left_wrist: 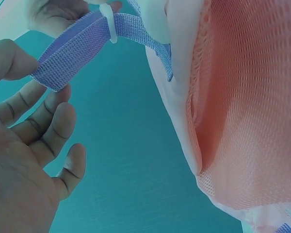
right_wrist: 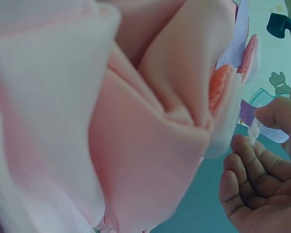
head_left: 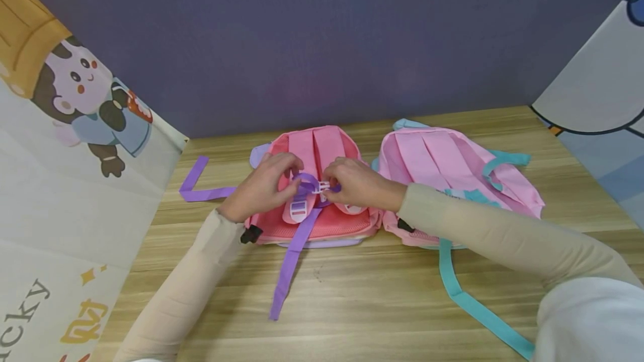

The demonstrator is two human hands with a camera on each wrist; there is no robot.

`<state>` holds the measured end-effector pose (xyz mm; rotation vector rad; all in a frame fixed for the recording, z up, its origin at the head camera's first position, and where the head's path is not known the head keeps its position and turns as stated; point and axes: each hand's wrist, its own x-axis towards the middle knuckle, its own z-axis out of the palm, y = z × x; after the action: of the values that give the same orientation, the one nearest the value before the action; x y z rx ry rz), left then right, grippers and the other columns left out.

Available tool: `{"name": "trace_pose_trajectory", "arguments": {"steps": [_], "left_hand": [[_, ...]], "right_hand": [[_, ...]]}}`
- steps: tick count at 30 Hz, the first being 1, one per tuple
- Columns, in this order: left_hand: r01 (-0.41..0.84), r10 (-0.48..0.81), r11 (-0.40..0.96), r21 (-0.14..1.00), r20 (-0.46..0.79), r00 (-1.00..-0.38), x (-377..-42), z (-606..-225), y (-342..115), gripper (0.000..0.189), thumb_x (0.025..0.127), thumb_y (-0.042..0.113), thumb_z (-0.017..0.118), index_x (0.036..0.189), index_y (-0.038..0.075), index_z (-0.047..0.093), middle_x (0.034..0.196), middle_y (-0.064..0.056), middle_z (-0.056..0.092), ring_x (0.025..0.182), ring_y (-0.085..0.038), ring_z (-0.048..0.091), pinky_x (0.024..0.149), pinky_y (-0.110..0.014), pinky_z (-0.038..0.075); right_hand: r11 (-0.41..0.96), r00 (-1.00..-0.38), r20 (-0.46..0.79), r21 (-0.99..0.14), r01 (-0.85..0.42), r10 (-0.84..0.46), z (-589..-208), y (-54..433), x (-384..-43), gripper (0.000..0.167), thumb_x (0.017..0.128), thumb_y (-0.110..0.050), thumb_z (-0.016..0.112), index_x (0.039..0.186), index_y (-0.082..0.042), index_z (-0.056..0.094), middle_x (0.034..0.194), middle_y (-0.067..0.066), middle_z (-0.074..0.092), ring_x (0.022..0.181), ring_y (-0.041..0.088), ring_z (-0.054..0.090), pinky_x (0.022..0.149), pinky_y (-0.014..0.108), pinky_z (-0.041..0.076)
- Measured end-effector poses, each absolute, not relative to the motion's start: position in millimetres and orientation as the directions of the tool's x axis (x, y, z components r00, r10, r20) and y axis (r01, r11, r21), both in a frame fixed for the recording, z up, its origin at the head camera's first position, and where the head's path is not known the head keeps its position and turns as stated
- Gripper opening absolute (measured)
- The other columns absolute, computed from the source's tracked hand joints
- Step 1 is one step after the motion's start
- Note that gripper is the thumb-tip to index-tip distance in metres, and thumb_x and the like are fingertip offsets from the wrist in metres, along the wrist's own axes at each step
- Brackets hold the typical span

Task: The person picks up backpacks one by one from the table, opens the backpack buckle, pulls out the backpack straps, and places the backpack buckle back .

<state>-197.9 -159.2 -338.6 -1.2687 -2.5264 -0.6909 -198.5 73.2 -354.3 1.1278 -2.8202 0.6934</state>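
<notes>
A coral-pink backpack (head_left: 329, 141) lies on the table with its back panel and shoulder straps facing up. Over its middle, my left hand (head_left: 266, 186) pinches a folded loop of purple webbing strap (left_wrist: 70, 56) between thumb and fingers. Just to the right, my right hand (head_left: 359, 183) grips a small white plastic buckle (head_left: 323, 186) that the webbing passes through. In the right wrist view, thumb and fingertips close on that white piece, beside the purple band. A white strap adjuster (head_left: 298, 210) sits on the padded shoulder strap below my left fingers.
A lighter pink backpack (head_left: 417, 155) with teal straps (head_left: 483, 312) lies to the right, under my right forearm. One loose purple strap end (head_left: 287, 281) hangs toward the front, another (head_left: 198, 191) lies left. Dark blue wall (head_left: 322, 43) stands behind the wooden table (head_left: 352, 306).
</notes>
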Motion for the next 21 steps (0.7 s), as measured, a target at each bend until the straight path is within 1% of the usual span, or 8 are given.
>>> {"name": "trace_pose_trajectory", "arguments": {"steps": [5,8,11,17,21], "left_hand": [[0.805,0.692,0.508,0.306,0.412,-0.593,-198.5,-338.2,-159.8,0.02,0.084,0.011,0.06,0.102,0.004,0.056,0.093,-0.001,0.058,0.081,-0.014,0.052,0.079,-0.036,0.034],[0.806,0.692,0.505,0.31,0.412,-0.593,-198.6,-338.4,-160.4,0.02,0.084,0.011,0.061,0.102,0.005,0.056,0.093,0.0,0.058,0.081,-0.014,0.052,0.079,-0.036,0.034],[0.802,0.692,0.499,0.328,0.406,-0.597,-197.8,-338.2,-160.9,0.022,0.083,0.011,0.062,0.104,0.005,0.056,0.093,-0.001,0.058,0.082,-0.014,0.051,0.079,-0.036,0.034],[0.787,0.689,0.504,0.355,0.384,-0.614,-196.9,-339.0,-163.9,0.026,0.083,0.011,0.061,0.108,0.005,0.057,0.092,0.002,0.056,0.084,-0.014,0.049,0.079,-0.035,0.034],[0.784,0.689,0.516,0.345,0.377,-0.619,-196.3,-339.9,-166.5,0.026,0.083,0.012,0.062,0.108,0.006,0.057,0.092,0.002,0.055,0.084,-0.014,0.049,0.079,-0.035,0.034]], "right_hand": [[0.637,-0.728,0.207,-0.37,-0.676,-0.653,-354.5,74.2,-199.2,0.02,0.077,-0.024,0.076,0.083,-0.009,0.065,0.072,-0.001,0.055,0.068,0.014,0.048,0.061,0.027,0.043],[0.637,-0.726,0.212,-0.363,-0.68,-0.654,-354.4,75.0,-199.3,0.02,0.077,-0.025,0.076,0.082,-0.009,0.064,0.072,0.0,0.054,0.067,0.014,0.048,0.06,0.027,0.043],[0.637,-0.727,0.207,-0.367,-0.678,-0.655,-353.9,75.7,-199.4,0.02,0.077,-0.024,0.076,0.083,-0.009,0.065,0.073,0.0,0.056,0.068,0.014,0.049,0.062,0.027,0.044],[0.64,-0.737,0.184,-0.39,-0.662,-0.65,-353.5,75.9,-199.3,0.024,0.077,-0.022,0.077,0.094,-0.007,0.07,0.079,0.001,0.059,0.073,0.013,0.051,0.067,0.026,0.046],[0.641,-0.739,0.185,-0.392,-0.66,-0.648,-354.3,76.0,-199.2,0.023,0.077,-0.022,0.077,0.095,-0.008,0.07,0.079,0.0,0.059,0.073,0.013,0.051,0.067,0.026,0.046]]}}
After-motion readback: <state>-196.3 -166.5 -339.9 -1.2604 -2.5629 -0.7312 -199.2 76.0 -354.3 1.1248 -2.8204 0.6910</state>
